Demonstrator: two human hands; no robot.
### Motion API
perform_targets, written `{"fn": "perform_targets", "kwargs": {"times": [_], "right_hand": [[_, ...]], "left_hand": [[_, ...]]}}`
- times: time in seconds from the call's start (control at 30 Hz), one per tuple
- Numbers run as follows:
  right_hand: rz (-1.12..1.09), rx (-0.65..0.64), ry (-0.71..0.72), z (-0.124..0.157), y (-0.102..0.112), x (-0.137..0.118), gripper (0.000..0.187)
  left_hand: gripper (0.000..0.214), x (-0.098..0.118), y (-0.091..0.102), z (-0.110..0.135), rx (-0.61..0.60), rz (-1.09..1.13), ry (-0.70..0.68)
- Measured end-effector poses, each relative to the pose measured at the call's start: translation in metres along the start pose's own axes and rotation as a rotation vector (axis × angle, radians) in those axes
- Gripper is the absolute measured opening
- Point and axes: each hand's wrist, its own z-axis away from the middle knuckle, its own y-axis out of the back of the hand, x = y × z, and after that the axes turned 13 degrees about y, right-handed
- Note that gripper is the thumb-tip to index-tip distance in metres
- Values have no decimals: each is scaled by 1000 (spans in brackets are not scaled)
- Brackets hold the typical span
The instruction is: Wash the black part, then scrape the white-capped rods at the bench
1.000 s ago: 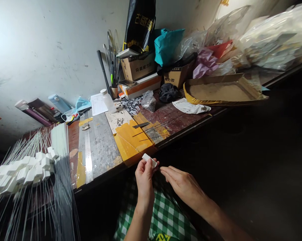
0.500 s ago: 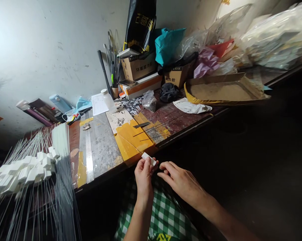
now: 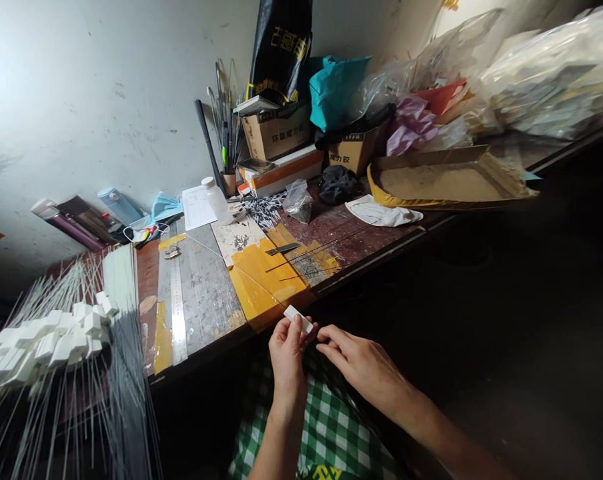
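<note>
My left hand [image 3: 287,347] is closed on a small white block [image 3: 298,319], thumb on top, just off the table's front edge. A thin wire [image 3: 255,279] runs from the block's upper end up and left across the yellow-taped pad [image 3: 266,303] and over the grey board. Close to the block's lower right end is my right hand [image 3: 359,357], its fingers curled and pinched together. Whatever is between those fingertips, if anything, is too small to make out.
Bundled white blocks [image 3: 56,340] with long thin wires lie at the left. A steel ruler [image 3: 179,313] rests on the grey board [image 3: 209,300]. Farther back are a white bottle [image 3: 217,200], a small blade [image 3: 283,249], a white face mask [image 3: 384,212] and a cardboard tray [image 3: 431,183].
My right hand has shifted very slightly left and up, towards the block. More of the wire now shows, reaching farther up and left over the grey board. My left hand keeps its hold.
</note>
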Motion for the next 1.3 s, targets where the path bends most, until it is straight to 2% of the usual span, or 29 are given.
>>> {"fn": "perform_targets", "kwargs": {"times": [0.1, 0.2, 0.3, 0.4, 0.7, 0.87, 0.97, 1.03, 1.1, 1.2, 1.27, 1.3], "right_hand": [[-50, 3, 6, 3, -1, 0, 26], [-213, -30, -44, 7, 1, 1, 34], [-371, -63, -80, 13, 3, 4, 35], [-424, -102, -116, 21, 4, 7, 33], [-337, -82, -119, 57, 7, 20, 34], [-227, 32, -89, 76, 2, 32, 30], [-155, 128, -63, 77, 3, 41, 28], [-97, 221, -40, 74, 13, 41, 28], [-39, 327, 1, 70, 33, 33, 23], [59, 494, 135, 69, 73, 6, 16], [138, 561, 232, 73, 100, -16, 16], [165, 579, 231, 75, 112, -27, 16]], "left_hand": [[33, -1, 1, 2, -7, -4, -9], [32, -1, 2, 5, -5, -11, -7], [32, -1, 1, 8, 4, -27, -5], [31, -1, 0, 12, 2, -53, -34], [30, 1, -5, 23, -11, -102, -87], [30, 3, -10, 25, -40, -102, -97], [33, 7, -13, 29, -84, -128, -119], [35, 11, -18, 33, -116, -203, -161], [35, 16, -27, 41, -141, -315, -228], [36, 18, -48, 57, -148, -410, -326], [35, 16, -61, 70, -162, -442, -394], [33, 14, -67, 76, -180, -474, -429]]}}
